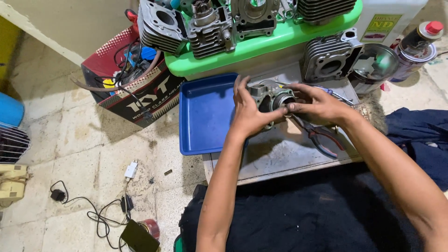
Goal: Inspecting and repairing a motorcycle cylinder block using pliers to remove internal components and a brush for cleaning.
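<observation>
Part: a grey metal engine piece (pixel 269 99) with a round bore, held in the air just above the dirty work table (pixel 284 154), between both hands.
Left hand: left hand (pixel 248 114) is wrapped round the piece's left side, fingers (pixel 239 88) pointing upward behind it, clasped on the casting.
Right hand: right hand (pixel 317 103) comes in from the right, thumb and fingers pinching at the rim of the bore, so it too grips the piece.
Axis: the bore faces right, toward the right hand; the piece's long axis runs roughly left to right between the two palms. Both hands touch it; neither is nearer.
Beside it: a blue tray (pixel 205 116) lies just left of the left hand; red-handled pliers (pixel 322 137) rest on the table beneath the right wrist.
Behind: a finned cylinder (pixel 329 58) stands near, and a green tray (pixel 261 44) carries more engine parts.
</observation>
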